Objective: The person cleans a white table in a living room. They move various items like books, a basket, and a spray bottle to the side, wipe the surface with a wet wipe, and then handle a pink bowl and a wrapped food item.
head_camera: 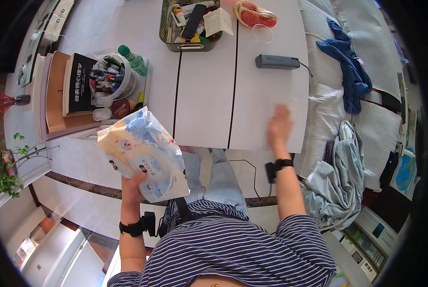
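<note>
My left hand (134,184) grips the lower left edge of a printed plastic packet (153,154), its thumb on the front. The packet is held up before my body, near the front left of the white table (205,107). My right hand (280,123), a little blurred, is over the table's front right part with nothing seen in it; whether it touches the top I cannot tell. Farther back from it lies a dark grey oblong device (277,61) with a cable. Both forearms wear black straps with small boxes.
A green basket (196,46) of mixed items stands at the back, beside cut pomelo (255,16) and a clear round lid (263,33). At left are a tub of pens (110,77), a green bottle (135,61) and books (79,86). A covered sofa (321,107) borders the right side.
</note>
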`<state>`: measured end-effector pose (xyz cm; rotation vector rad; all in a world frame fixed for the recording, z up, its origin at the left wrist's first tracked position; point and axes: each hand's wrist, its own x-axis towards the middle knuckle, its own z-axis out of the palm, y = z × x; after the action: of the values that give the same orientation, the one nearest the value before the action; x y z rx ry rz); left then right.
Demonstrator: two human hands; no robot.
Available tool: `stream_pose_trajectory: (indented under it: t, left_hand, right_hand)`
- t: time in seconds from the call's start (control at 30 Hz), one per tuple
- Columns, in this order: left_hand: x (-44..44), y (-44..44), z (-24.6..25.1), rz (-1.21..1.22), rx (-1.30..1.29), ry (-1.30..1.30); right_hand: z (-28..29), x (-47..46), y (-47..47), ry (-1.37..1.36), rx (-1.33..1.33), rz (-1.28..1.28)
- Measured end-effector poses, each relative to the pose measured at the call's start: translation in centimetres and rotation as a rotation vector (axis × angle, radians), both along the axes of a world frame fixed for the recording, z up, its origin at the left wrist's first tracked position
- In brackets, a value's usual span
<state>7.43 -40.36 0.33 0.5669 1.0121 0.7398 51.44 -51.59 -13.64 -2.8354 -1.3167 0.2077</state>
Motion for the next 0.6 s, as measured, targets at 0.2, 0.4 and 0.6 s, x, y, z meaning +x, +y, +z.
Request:
stream_pose_trajectory:
  t: [0.2,0.4,0.6]
  left_hand:
    - [0.1,-1.3,0.0,0.020,0.008,0.023]
    - [-0.4,-1.4,0.9,0.027,0.027,0.060]
    - [-0.8,-1.8,0.4,0.091,0.018,0.040]
  right_hand:
    - [-2.5,-2.9,3.5,-0.035,-0.007,-0.053]
    - [0.0,-18.3,7.0,0.281,0.163,0.713]
    - [3.2,-11.5,2.0,0.174,-0.026,0.610]
